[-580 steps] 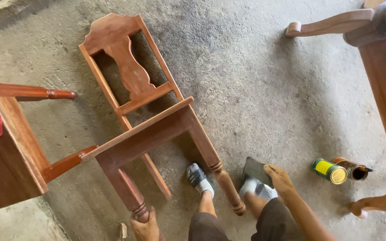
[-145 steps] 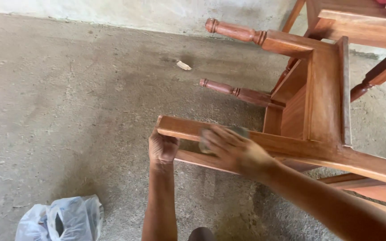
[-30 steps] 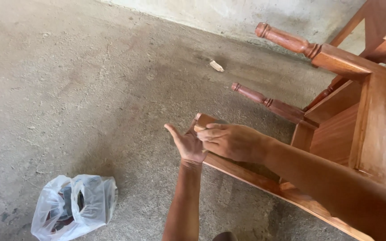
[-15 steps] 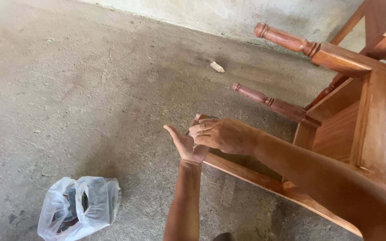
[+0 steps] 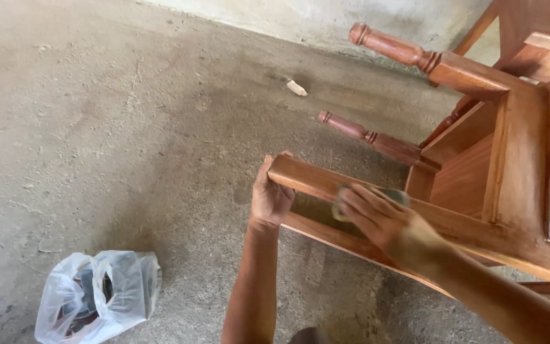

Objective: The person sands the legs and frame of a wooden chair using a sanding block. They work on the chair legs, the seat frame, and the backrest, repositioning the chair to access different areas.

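Work in hand: sanding, as I judge it; a reddish-brown wooden chair (image 5: pixel 479 165) lies tipped on its side on the grey concrete floor (image 5: pixel 109 127), and both hands are on its long back-post rail (image 5: pixel 326 181).
Left hand: the left hand (image 5: pixel 271 196) is wrapped around the free end of the rail, fingers curled over the top edge, thumb side toward the floor, steadying it.
Right hand: the right hand (image 5: pixel 377 220) lies flat on the rail, pressing a small greyish-green abrasive pad (image 5: pixel 394 194) against the wood; the fingers are closed down over the pad, whose edge peeks out beyond the knuckles.
Where the chair part is: the rail runs from lower right toward the middle of the view, raised off the floor, with a second, lower rail (image 5: pixel 345 239) parallel beneath it.
Next move, as a judgement: a stroke along the grain calls for even pressure from the right hand while the left keeps the rail from shifting.
Turned legs: two lathe-turned chair legs (image 5: pixel 377 137) point left, apart from the hands.
Packages: a crumpled translucent white plastic bag (image 5: pixel 97 299) with dark contents sits on the floor at lower left, well apart from the chair; no label can be made out.
Scrap: a small pale wood chip (image 5: pixel 297 88) lies near the wall.
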